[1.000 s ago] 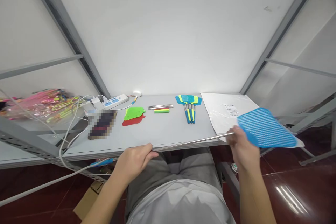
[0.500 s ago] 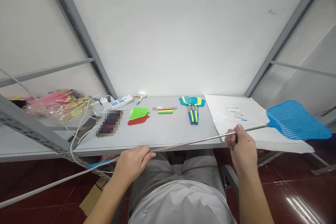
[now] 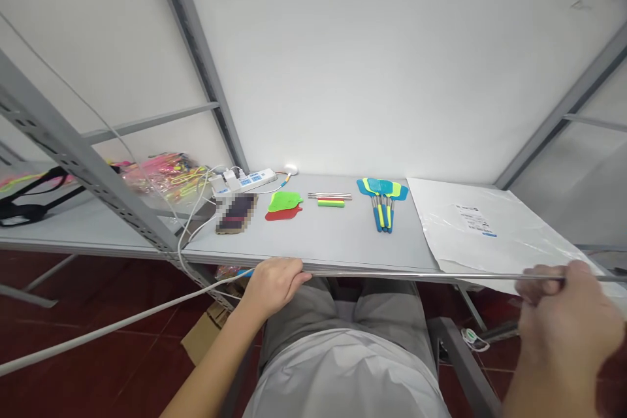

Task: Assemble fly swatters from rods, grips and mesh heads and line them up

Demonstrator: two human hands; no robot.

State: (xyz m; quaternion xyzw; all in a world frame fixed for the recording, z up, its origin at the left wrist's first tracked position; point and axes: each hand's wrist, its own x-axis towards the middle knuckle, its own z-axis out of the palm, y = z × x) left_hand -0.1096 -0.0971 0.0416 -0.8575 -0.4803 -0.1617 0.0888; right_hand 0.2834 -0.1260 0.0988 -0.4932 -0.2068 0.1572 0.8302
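While your left hand (image 3: 272,284) pinches one end of the thin metal rod (image 3: 416,274) at the table (image 3: 333,241) front edge, your right hand (image 3: 563,323) closes around its far end, rod stretched level between them.

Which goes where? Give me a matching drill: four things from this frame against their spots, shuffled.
Things:
1. metal rod
2. power strip
3. plastic bag
4. bundle of swatters

Places:
A. back left of the table, with cables
B. right end of the table
C. held between both hands, along the front edge
D. just left of the plastic bag

Pairs: 1-C, 2-A, 3-B, 4-D
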